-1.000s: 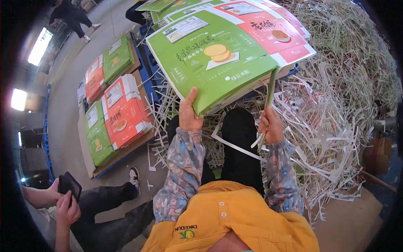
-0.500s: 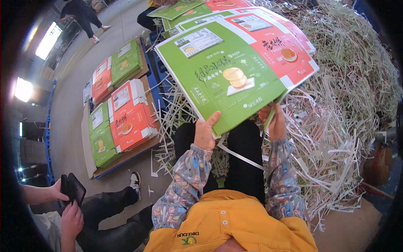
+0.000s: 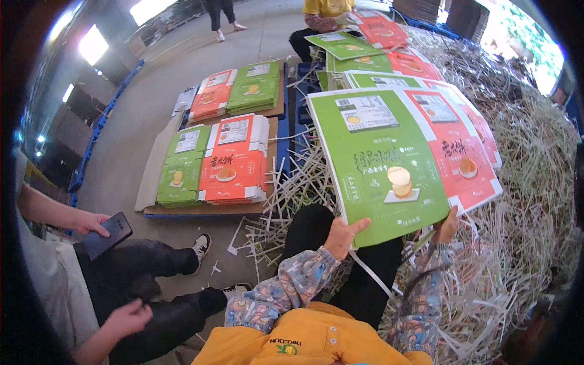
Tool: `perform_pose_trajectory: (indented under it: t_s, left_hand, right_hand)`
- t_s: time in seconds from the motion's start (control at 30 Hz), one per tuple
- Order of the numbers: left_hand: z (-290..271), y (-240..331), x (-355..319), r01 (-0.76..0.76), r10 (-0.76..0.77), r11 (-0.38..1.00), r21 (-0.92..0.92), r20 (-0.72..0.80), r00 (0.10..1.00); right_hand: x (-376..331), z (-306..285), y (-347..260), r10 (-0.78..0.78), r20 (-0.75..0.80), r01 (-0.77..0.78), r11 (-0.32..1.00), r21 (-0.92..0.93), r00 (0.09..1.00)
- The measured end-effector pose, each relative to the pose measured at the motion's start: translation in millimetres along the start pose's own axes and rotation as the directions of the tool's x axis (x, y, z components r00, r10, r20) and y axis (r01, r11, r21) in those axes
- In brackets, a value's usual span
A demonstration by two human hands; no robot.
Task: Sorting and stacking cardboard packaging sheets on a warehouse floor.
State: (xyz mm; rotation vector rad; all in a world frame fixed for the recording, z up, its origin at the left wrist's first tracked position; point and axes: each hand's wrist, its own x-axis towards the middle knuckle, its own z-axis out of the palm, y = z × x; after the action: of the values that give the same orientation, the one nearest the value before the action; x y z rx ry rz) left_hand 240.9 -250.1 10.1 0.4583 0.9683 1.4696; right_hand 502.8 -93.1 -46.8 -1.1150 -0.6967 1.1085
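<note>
In front of me is a large printed cardboard sheet (image 3: pixel 395 149), green on the left half and red-orange on the right, with pictures of round cakes. My left hand (image 3: pixel 344 237) is closed on its lower left corner, thumb on top. My right hand (image 3: pixel 449 225) is closed on its lower edge near the red part, with most of its fingers hidden behind the sheet. More sheets of the same print lie beneath and beyond it. A narrow pale paper strip (image 3: pixel 372 272) hangs below the sheet, across my lap.
Paper offcuts (image 3: pixel 523 176) are heaped on the right. On the left, stacks of green and red cartons (image 3: pixel 234 161) rest on a cardboard-covered blue pallet (image 3: pixel 182 210). Beside me sits a person holding a phone (image 3: pixel 108 236). Another person in yellow (image 3: pixel 328 8) works beyond the sheets.
The view has swung left, so the sheet and both hands appear further right. The sheet looks more upright. The neighbour's phone has lowered and one of that person's hands has left it.
</note>
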Motion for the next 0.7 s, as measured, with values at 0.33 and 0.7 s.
perform_pose_trajectory:
  t_s: [0.33,0.7]
  left_hand:
    - [0,21,-2,0.083,-0.086,0.991,-0.104,-0.019,0.996]
    - [-12,19,14,0.072,-0.067,0.992,-0.104,0.052,0.996]
  right_hand:
    - [6,-53,-7,0.064,0.401,-0.032,0.996,-0.087,0.914]
    - [-41,-90,28,-0.17,0.135,0.215,0.84,-0.498,0.976]
